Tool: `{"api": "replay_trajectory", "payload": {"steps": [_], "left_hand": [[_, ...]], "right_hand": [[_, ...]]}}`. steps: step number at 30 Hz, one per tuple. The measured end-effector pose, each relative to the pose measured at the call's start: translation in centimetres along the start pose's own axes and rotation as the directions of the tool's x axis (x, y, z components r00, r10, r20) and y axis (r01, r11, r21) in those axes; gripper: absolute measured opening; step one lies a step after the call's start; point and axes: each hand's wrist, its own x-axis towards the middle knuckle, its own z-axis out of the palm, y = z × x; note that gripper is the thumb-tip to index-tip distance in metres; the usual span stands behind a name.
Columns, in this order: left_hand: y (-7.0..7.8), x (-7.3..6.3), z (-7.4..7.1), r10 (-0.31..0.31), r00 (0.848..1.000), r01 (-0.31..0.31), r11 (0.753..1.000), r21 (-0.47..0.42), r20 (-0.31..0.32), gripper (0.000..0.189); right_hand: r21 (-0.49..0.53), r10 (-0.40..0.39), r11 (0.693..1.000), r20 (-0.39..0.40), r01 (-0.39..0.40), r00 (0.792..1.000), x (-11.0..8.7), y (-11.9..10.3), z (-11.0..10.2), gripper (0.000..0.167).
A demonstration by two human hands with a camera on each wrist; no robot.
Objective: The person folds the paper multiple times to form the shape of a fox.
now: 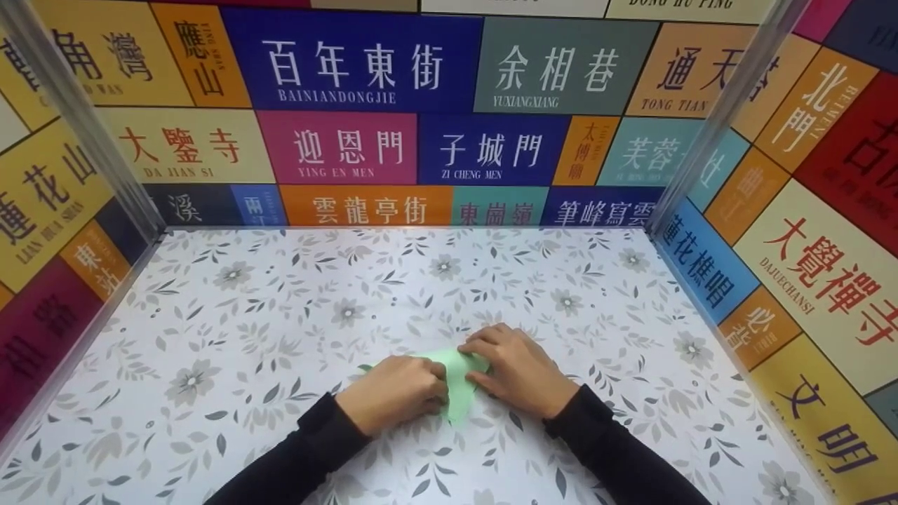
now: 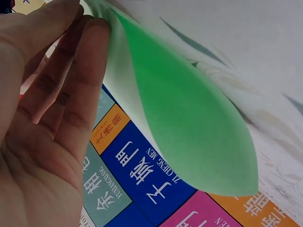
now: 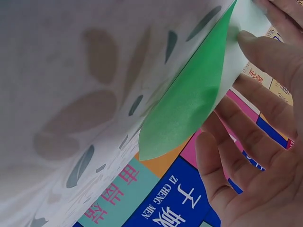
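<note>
A piece of light green paper (image 1: 459, 386) lies between the two hands, with part of it bent up off the table. My left hand (image 1: 400, 393) pinches its left side between thumb and fingertips. On the other side, my right hand (image 1: 523, 368) has thumb and index finger at the right part of the paper, holding it. In the left wrist view the paper (image 2: 194, 123) curls over into a rounded, pointed flap, brighter green inside. The right wrist view shows the thumb of the right hand (image 3: 265, 142) against the paper's pale face, its other fingers loosely bent.
A white tabletop (image 1: 280, 294) with a grey flower and leaf print carries the paper. Upright panels (image 1: 358, 63) with coloured blocks of Chinese lettering stand at the back and both sides. Clear strips (image 1: 722, 112) run along the panel corners.
</note>
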Motion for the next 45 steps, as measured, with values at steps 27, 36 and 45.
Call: {"api": "replay_trajectory", "payload": {"steps": [27,36,45], "left_hand": [[-0.1,-0.1,-0.1,0.008,1.0,-0.008,1.0,-0.013,0.007,0.007],[-0.1,-0.1,0.0,0.017,1.0,-0.017,1.0,-0.019,-0.004,0.006],[-0.2,-0.3,0.1,0.018,1.0,-0.018,0.998,-0.063,-0.005,0.004]], "right_hand": [[0.006,-0.046,0.999,-0.049,0.046,0.998,-0.2,0.2,0.1,0.036],[0.184,-0.154,0.972,0.015,0.148,0.988,-0.3,-0.4,0.0,0.016],[0.24,-0.155,0.964,0.177,0.11,0.972,-0.2,-1.0,-0.2,0.019]]}}
